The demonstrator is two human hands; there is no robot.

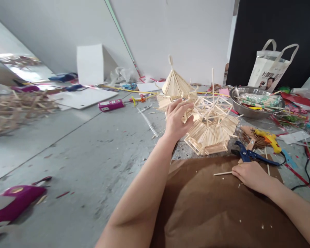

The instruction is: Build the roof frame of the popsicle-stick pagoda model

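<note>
My left hand is open, its thumb and fingers apart and curved. It reaches over the left side of a stick model with slatted, fan-shaped roof panels, and I cannot tell whether it touches it. Just behind stands a pointed stick roof with a loop on top. My right hand rests low over brown paper, fingers closed on one end of a thin wooden stick that points left. Blue-handled cutting pliers lie just beyond that hand.
A yellow glue gun with a cord lies at right, below a metal bowl of packaged sticks. A tote bag stands behind. Magenta tools lie at left and farther back. A stick heap is far left.
</note>
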